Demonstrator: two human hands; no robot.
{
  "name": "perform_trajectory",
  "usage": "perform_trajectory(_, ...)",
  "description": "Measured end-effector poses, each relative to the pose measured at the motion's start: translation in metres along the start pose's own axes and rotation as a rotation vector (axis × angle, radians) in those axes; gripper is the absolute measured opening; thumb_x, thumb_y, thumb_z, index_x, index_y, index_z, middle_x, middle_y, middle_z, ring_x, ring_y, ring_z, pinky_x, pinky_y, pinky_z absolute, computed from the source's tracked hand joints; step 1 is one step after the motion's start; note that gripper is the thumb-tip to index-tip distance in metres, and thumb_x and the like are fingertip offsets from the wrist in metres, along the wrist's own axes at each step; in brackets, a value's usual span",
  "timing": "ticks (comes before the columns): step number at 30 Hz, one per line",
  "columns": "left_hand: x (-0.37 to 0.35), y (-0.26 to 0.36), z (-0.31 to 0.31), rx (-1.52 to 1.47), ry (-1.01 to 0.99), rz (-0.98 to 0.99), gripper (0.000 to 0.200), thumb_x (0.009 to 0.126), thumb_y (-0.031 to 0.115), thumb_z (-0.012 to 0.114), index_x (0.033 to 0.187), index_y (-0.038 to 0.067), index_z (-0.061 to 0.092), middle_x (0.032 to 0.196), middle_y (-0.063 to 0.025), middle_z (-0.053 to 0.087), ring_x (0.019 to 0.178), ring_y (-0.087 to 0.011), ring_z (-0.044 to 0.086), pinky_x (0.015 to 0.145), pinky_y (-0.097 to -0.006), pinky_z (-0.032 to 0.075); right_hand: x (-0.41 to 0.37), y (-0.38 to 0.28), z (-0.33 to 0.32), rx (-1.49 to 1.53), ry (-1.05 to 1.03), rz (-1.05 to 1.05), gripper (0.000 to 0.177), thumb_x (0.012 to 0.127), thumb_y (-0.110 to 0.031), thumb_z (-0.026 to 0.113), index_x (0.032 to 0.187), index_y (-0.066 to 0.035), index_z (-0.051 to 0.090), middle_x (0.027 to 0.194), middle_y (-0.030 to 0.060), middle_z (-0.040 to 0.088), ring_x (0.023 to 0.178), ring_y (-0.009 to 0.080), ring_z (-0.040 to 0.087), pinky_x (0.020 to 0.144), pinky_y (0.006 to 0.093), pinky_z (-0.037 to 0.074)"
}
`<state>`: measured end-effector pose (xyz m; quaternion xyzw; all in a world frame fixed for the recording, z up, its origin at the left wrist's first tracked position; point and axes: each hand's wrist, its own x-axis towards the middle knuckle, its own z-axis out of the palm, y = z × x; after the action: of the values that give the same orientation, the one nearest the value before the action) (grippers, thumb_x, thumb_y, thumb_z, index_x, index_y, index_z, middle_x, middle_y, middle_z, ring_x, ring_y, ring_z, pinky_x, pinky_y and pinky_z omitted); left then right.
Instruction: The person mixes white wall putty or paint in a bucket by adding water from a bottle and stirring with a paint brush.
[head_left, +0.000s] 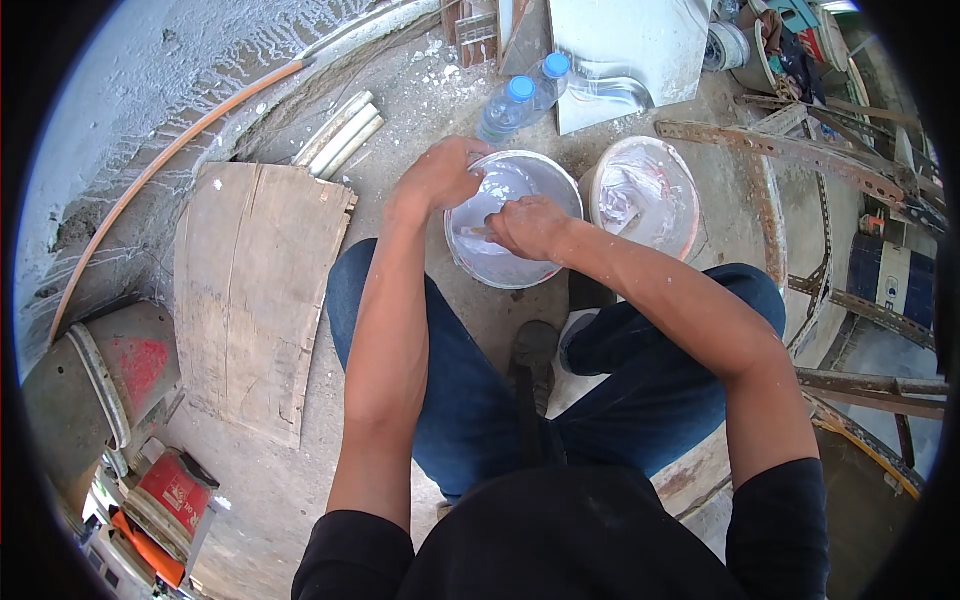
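Observation:
Between my knees and the wall stands a white bucket (565,183) with pale, wet material in it. My left hand (437,180) is at the bucket's left rim, its fingers curled at the edge. My right hand (530,228) is over the bucket's opening, closed around the handle of a tool (478,232) whose far end reaches into the pale material. A second white bucket (683,190) stands just to the right, with thick whitish material inside. Two clear bottles with blue caps (520,90) are behind the first bucket.
A wooden board (255,290) lies at the left, with white pipe pieces (340,135) above it. An orange hose (165,160) runs along the wall. A metallic sheet (630,55) lies at the back. Rusty metal frames (800,150) stand at the right.

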<state>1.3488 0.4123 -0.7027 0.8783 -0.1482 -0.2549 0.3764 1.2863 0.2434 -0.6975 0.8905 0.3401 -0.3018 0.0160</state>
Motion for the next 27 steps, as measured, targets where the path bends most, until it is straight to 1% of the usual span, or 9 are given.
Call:
perform_trajectory(4,-0.005,0.010,-0.008,-0.044,-0.046,-0.045,0.040,0.081,0.016,0.065,0.120,0.014,0.065,0.100,-0.0186,0.066,0.091,-0.0293,0.064,0.081,-0.0360,0.049,0.000,0.009,0.005,-0.065,-0.083,0.010,0.025,0.092,-0.024,0.049,0.097,-0.005,0.063,0.092,0.0185,0.066,0.090,0.0341,0.066,0.080,0.0440,0.051)
perform_trajectory(7,-0.007,0.017,-0.011,-0.064,-0.057,-0.074,0.038,0.078,0.008,0.063,0.116,0.010,0.066,0.106,-0.0201,0.067,0.101,-0.0333,0.064,0.088,-0.0382,0.049,0.001,0.016,-0.014,-0.127,-0.071,0.167,0.020,0.088,-0.014,0.053,0.103,-0.009,0.066,0.104,0.0107,0.068,0.099,0.0255,0.066,0.082,0.0357,0.052)
perform_trajectory(10,-0.002,0.010,-0.006,-0.061,-0.064,-0.027,0.041,0.080,0.014,0.065,0.121,0.014,0.064,0.101,-0.0191,0.066,0.092,-0.0302,0.064,0.082,-0.0369,0.049,0.005,0.020,-0.026,-0.105,0.002,0.263,0.019,0.086,-0.011,0.054,0.101,-0.007,0.066,0.103,0.0108,0.069,0.097,0.0248,0.067,0.079,0.0346,0.053)
perform_trajectory(13,-0.003,0.016,-0.004,-0.021,-0.049,-0.033,0.039,0.080,0.009,0.062,0.118,0.013,0.065,0.103,-0.0208,0.066,0.096,-0.0337,0.064,0.084,-0.0395,0.049,0.006,0.017,-0.024,-0.066,0.049,0.203,0.018,0.087,-0.013,0.053,0.098,-0.006,0.065,0.099,0.0114,0.069,0.094,0.0247,0.068,0.075,0.0340,0.054)
perform_trajectory(16,0.001,0.008,0.014,0.175,0.119,0.015,0.039,0.080,0.005,0.056,0.117,0.013,0.066,0.108,-0.0210,0.064,0.101,-0.0363,0.062,0.087,-0.0420,0.049,0.008,0.009,-0.003,-0.080,0.137,0.038,0.018,0.088,-0.016,0.052,0.096,-0.008,0.065,0.092,0.0122,0.069,0.089,0.0264,0.068,0.074,0.0362,0.054)
perform_trajectory(19,-0.006,0.018,0.014,0.247,0.147,-0.047,0.041,0.080,0.002,0.052,0.118,0.013,0.064,0.113,-0.0205,0.061,0.104,-0.0372,0.060,0.089,-0.0444,0.048,0.003,0.001,0.002,-0.087,0.059,-0.057,0.018,0.088,-0.018,0.051,0.096,-0.010,0.066,0.086,0.0118,0.069,0.086,0.0275,0.069,0.075,0.0380,0.054)
perform_trajectory(22,-0.008,0.023,0.016,0.320,0.145,-0.070,0.042,0.081,0.002,0.052,0.121,0.014,0.062,0.116,-0.0201,0.058,0.106,-0.0358,0.059,0.089,-0.0454,0.048,0.001,0.009,0.005,-0.168,0.021,-0.024,0.018,0.089,-0.018,0.050,0.096,-0.012,0.066,0.086,0.0114,0.069,0.085,0.0282,0.068,0.076,0.0383,0.053)
perform_trajectory(25,-0.008,0.025,0.022,0.323,0.200,-0.022,0.043,0.081,0.002,0.052,0.123,0.013,0.060,0.116,-0.0209,0.058,0.108,-0.0366,0.058,0.088,-0.0462,0.048,0.005,0.025,0.003,-0.197,0.018,0.131,0.019,0.090,-0.019,0.050,0.098,-0.011,0.065,0.089,0.0115,0.069,0.085,0.0282,0.068,0.076,0.0376,0.052)
perform_trajectory(27,-0.009,0.029,0.024,0.338,0.209,-0.014,0.043,0.081,0.002,0.053,0.123,0.012,0.059,0.116,-0.0209,0.058,0.109,-0.0373,0.057,0.088,-0.0459,0.048,0.005,0.028,-0.002,-0.200,0.082,0.172,0.020,0.090,-0.020,0.050,0.098,-0.010,0.065,0.088,0.0117,0.069,0.084,0.0283,0.068,0.075,0.0376,0.053)
